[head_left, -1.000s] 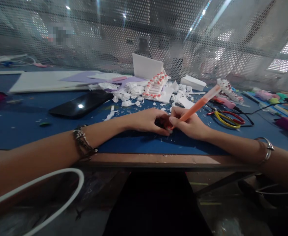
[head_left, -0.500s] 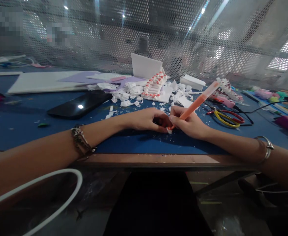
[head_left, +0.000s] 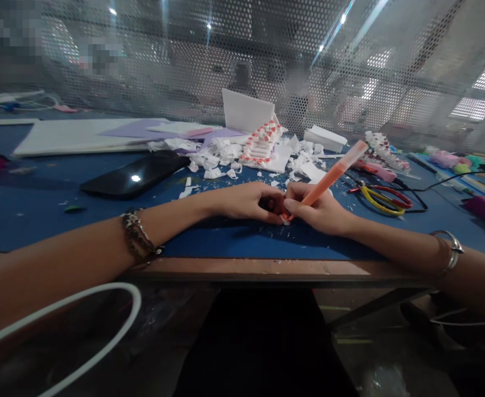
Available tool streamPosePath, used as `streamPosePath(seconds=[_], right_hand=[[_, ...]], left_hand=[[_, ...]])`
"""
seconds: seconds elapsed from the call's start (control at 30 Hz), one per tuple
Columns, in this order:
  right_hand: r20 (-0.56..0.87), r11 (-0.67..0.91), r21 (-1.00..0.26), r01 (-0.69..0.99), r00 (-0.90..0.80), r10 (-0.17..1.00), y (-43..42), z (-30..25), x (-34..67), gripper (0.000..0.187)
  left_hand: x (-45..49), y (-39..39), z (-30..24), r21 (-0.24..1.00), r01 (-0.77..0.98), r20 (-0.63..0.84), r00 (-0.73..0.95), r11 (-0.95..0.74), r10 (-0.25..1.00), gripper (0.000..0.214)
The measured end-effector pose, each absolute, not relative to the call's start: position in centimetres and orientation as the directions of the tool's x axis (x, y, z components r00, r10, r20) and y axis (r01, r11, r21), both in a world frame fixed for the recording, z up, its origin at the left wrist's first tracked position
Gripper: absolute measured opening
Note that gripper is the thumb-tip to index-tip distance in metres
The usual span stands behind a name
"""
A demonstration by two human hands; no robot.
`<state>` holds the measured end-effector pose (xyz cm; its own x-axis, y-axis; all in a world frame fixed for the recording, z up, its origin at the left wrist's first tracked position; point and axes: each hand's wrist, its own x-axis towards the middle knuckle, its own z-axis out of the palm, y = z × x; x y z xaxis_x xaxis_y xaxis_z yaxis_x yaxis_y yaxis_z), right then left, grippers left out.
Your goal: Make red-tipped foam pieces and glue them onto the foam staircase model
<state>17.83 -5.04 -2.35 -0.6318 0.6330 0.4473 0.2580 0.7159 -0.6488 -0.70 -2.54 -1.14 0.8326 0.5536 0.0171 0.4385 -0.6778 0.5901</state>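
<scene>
My right hand (head_left: 319, 208) grips an orange marker (head_left: 333, 173), its tip down against a small white paper piece (head_left: 285, 220) with orange on it. My left hand (head_left: 253, 201) is curled, thumb and fingertips closed on that same small piece just above the blue table. The two hands almost meet. Beyond them stands a small white stepped model (head_left: 261, 146) dotted with orange-red bits. Torn white paper scraps (head_left: 213, 160) lie around it.
A black phone (head_left: 135, 175) lies left of the scraps, with white boards (head_left: 69, 138) and purple sheets behind. To the right are pliers (head_left: 383, 198) with red and yellow handles and a dark cable. A white cable (head_left: 137, 300) loops below my left forearm. Perforated metal stands behind.
The marker's upper end has dipped slightly and shifted a little left. Both hands stay in nearly the same place around the small paper piece.
</scene>
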Motion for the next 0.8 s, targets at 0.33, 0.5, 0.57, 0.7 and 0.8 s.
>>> streamPosePath(seconds=[0.33,0.5,0.57,0.7,0.8], right_hand=[[0.458,0.725,-0.63,0.279,-0.62,0.637,-4.84,-2.43,17.98,0.018],[0.436,0.717,-0.652,0.246,-0.651,0.621,-4.99,-2.33,17.98,0.017],[0.423,0.717,-0.655,0.24,-0.67,0.61,-5.04,-2.29,17.96,0.018],[0.459,0.72,-0.64,0.268,-0.619,0.638,-4.96,-2.27,17.96,0.017],[0.459,0.723,-0.651,0.23,-0.639,0.617,-5.04,-2.19,17.89,0.017]], left_hand=[[-0.74,-2.69,-1.01,0.592,0.435,0.017,0.835,-0.678,0.55,0.028],[-0.6,-2.66,-1.06,0.6,0.436,0.015,0.832,-0.671,0.555,0.027],[-0.54,-2.75,-0.98,0.587,0.452,0.011,0.825,-0.672,0.565,0.027],[-0.47,-3.01,-0.92,0.574,0.456,0.023,0.821,-0.68,0.571,0.029],[-0.45,-3.2,-1.03,0.564,0.435,0.065,0.824,-0.702,0.563,0.027]])
